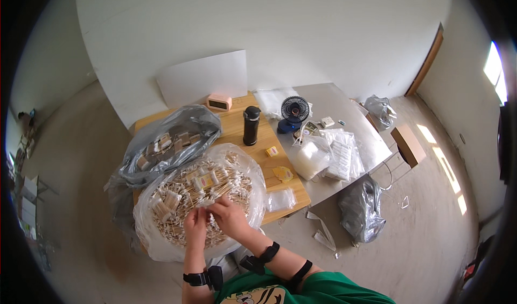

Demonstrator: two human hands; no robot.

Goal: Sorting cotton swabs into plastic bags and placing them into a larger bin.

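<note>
Both hands are close together over a large heap of cotton swabs [229, 188] in a wide clear plastic bag [257, 177]. My left hand [195, 224] is closed, its fingertips pinched near my right hand's. My right hand [228, 217] is also closed, thumb and fingers bent inward. A small whitish, filmy piece shows at the fingertips, too small to make out. On the heap just beyond my hands rests a packet of swabs with a yellow label [204, 181]. Left of them, a loose bundle of swabs [168, 203] lies on the heap.
A grey plastic bag [200, 118] with tan-and-white bundles stands far left. On the wooden table [237, 110] are a pink clock [219, 102], black bottle [251, 126], yellow box [271, 152] and clear bags [281, 199]. The metal table holds a fan [294, 110] and white packs [340, 156].
</note>
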